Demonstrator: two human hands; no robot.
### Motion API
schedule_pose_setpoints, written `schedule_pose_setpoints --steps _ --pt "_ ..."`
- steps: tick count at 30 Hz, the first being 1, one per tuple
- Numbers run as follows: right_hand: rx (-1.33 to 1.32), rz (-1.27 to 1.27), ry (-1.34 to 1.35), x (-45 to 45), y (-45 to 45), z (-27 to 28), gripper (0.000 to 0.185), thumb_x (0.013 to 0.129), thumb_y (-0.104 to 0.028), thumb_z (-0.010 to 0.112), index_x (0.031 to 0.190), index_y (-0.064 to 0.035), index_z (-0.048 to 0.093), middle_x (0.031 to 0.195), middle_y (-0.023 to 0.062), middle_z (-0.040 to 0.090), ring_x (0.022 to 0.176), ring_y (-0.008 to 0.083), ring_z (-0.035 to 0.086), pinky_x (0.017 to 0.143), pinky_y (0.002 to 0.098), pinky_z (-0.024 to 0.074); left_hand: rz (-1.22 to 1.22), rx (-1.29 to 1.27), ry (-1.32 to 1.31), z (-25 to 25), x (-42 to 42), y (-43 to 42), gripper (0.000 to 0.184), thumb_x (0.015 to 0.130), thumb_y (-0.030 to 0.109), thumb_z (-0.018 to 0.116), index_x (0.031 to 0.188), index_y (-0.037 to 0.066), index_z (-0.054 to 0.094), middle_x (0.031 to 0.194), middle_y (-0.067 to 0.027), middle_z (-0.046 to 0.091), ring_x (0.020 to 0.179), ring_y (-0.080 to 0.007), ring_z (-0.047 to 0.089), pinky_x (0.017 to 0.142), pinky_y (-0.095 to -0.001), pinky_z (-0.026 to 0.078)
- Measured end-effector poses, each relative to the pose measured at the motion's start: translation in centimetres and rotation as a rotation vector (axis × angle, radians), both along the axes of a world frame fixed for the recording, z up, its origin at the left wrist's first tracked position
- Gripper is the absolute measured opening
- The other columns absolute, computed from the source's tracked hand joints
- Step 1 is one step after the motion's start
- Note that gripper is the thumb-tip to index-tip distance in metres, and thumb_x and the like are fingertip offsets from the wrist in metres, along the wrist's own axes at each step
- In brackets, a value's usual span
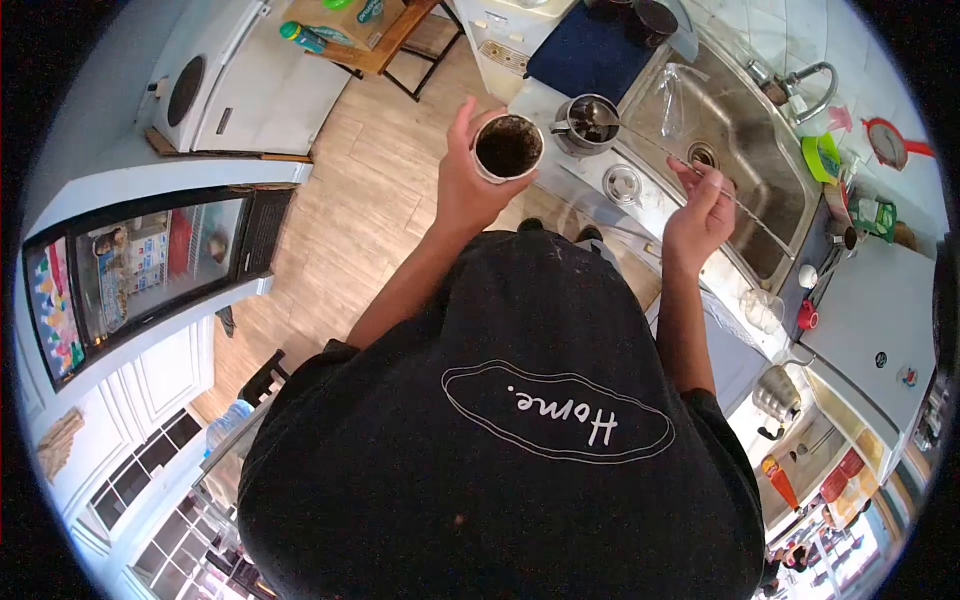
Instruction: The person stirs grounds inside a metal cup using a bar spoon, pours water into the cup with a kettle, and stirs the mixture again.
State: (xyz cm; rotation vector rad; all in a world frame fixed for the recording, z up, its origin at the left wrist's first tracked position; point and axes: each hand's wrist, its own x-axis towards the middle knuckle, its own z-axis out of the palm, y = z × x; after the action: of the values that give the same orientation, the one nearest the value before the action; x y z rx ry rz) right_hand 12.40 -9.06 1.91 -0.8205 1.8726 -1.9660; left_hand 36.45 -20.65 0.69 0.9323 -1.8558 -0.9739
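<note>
My left hand (472, 190) is closed around a pale cup (541, 160), its mouth towards me. Dark brown, grainy matter (507, 147) coats or fills its inside; I cannot tell how deep it goes. Pinched in the fingers of my right hand (700, 222) is a long, thin bar spoon (650, 143) with a twisted handle. Its far end reaches over a metal pitcher (582, 140) on the counter, where the bowl of the spoon shows at the mouth. Whether the spoon touches the pitcher is unclear.
A steel sink (745, 150) with a faucet (822, 85) lies beyond my right hand. Beside the pitcher sits a round metal strainer-like piece (622, 184). A dark blue mat (590, 60) is behind it. A kettle (777, 392) stands at the right.
</note>
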Motion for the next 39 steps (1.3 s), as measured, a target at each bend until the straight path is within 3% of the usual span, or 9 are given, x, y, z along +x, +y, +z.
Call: schedule_pose_setpoints --steps 3,7,11,16,19,27,31,34,39 --pt "0.149 0.058 0.187 0.6 0.0 -0.6 0.03 0.109 -0.017 0.041 0.107 0.0057 0.061 0.1 0.0187 0.072 0.097 0.0253 0.072 0.094 0.0371 0.0531 -0.002 0.031 0.012 -0.3 -0.1 0.3 0.113 0.069 0.015 0.092 0.152 -0.002 0.018 0.133 -0.019 0.06 0.121 -0.0281 0.062 0.103 -0.0385 0.05" --pt "0.402 0.156 0.451 1.7 1.2 1.9 0.024 0.104 -0.01 0.048 0.102 0.0005 0.07 0.102 0.0141 0.074 0.099 0.0231 0.071 0.093 0.0352 0.0517 0.006 0.065 0.004 -0.1 -0.4 0.1 0.111 0.069 0.018 0.092 0.152 -0.002 0.021 0.131 -0.0175 0.062 0.121 -0.0283 0.063 0.102 -0.0381 0.05" --pt "0.187 0.294 0.691 0.8 1.7 1.2 0.014 0.096 -0.003 0.058 0.102 -0.0044 0.071 0.103 0.0151 0.072 0.097 0.0304 0.07 0.086 0.0359 0.0543 -0.008 0.05 0.003 -0.3 -0.7 -0.1 0.112 0.069 0.017 0.093 0.153 -0.001 0.02 0.132 -0.0177 0.061 0.121 -0.0279 0.062 0.103 -0.0384 0.05" --pt "0.184 0.229 0.707 1.0 1.7 1.5 0.014 0.095 -0.004 0.059 0.103 -0.0056 0.07 0.105 0.0147 0.072 0.097 0.031 0.069 0.086 0.037 0.0545 -0.043 0.045 -0.038 -0.4 -0.8 -0.3 0.115 0.07 0.013 0.093 0.153 0.0 0.014 0.134 -0.0198 0.057 0.121 -0.0274 0.061 0.105 -0.039 0.049" --pt "0.2 0.275 0.742 1.4 1.7 1.8 0.014 0.094 -0.005 0.06 0.104 -0.0068 0.071 0.107 0.0144 0.072 0.1 0.0316 0.069 0.087 0.0384 0.0543 -0.026 0.055 0.019 -0.7 -1.4 -0.1 0.112 0.069 0.018 0.092 0.153 -0.001 0.022 0.132 -0.0172 0.062 0.121 -0.0285 0.063 0.102 -0.0385 0.05" --pt "0.225 0.254 0.744 0.9 2.6 2.2 0.016 0.094 0.002 0.058 0.104 -0.0035 0.07 0.109 0.0174 0.071 0.102 0.0322 0.069 0.09 0.0382 0.0531 -0.049 0.059 0.019 -0.9 -1.5 -0.1 0.111 0.069 0.017 0.092 0.153 -0.001 0.021 0.133 -0.0175 0.061 0.121 -0.0289 0.063 0.103 -0.0387 0.05" --pt "0.119 0.382 0.836 1.2 1.9 1.6 0.019 0.093 0.003 0.059 0.108 -0.003 0.068 0.109 0.0182 0.07 0.103 0.0337 0.068 0.09 0.0389 0.0532 -0.048 0.097 0.049 -1.4 -1.8 0.0 0.111 0.069 0.017 0.092 0.153 0.0 0.022 0.133 -0.0173 0.061 0.121 -0.0288 0.063 0.103 -0.0391 0.05" --pt "0.152 0.361 0.862 1.1 1.9 1.6 0.015 0.089 -0.001 0.066 0.103 -0.004 0.068 0.106 0.016 0.071 0.104 0.0338 0.067 0.09 0.0416 0.0538 -0.044 0.058 0.031 -0.9 -1.6 0.1 0.111 0.069 0.017 0.092 0.153 0.0 0.021 0.133 -0.0179 0.061 0.121 -0.0289 0.063 0.103 -0.0391 0.05" --pt "0.135 0.322 0.885 0.9 1.9 1.7 0.015 0.089 0.0 0.066 0.103 -0.004 0.068 0.105 0.0157 0.072 0.102 0.0336 0.068 0.089 0.0423 0.0534 -0.027 0.085 0.018 -0.7 -1.1 0.2 0.112 0.069 0.018 0.092 0.153 -0.001 0.021 0.132 -0.0179 0.061 0.121 -0.0286 0.063 0.103 -0.0387 0.05"
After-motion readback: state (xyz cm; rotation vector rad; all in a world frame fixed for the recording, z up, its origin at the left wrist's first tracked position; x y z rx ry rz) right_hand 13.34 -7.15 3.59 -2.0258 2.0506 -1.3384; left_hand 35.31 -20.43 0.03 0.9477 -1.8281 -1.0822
